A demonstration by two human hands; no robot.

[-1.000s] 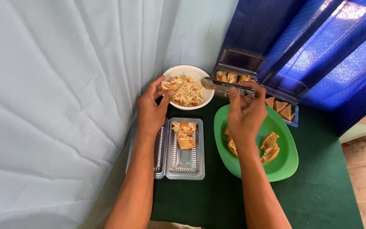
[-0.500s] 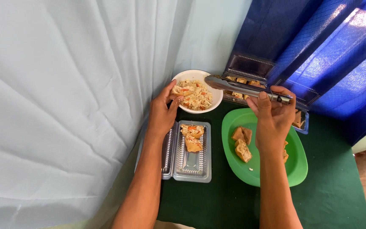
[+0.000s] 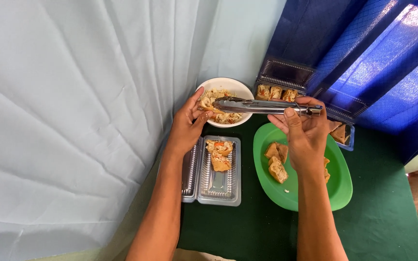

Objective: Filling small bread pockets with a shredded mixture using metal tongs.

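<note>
1. Steel tongs (image 3: 262, 106), gripped at the handle end by the right hand (image 3: 303, 128), lie level over a white bowl (image 3: 224, 87) of shredded filling at the far edge of the green-clothed table (image 3: 388, 217).
2. Clenched around a stuffed piece (image 3: 206, 103) at the bowl's left rim, the left hand (image 3: 187, 128) meets the tong tips.
3. Just in front of the bowl, a clear plastic box (image 3: 214, 186) holds filled pieces.
4. Fried pieces sit on a green plate (image 3: 315, 191) under the right wrist; another tray (image 3: 279, 92) sits beside the bowl.

Metal tongs (image 3: 262, 106), horizontal, tips over the white bowl (image 3: 240, 87) of shredded filling; a filled tofu piece (image 3: 206, 104) at the bowl's left rim.
</note>
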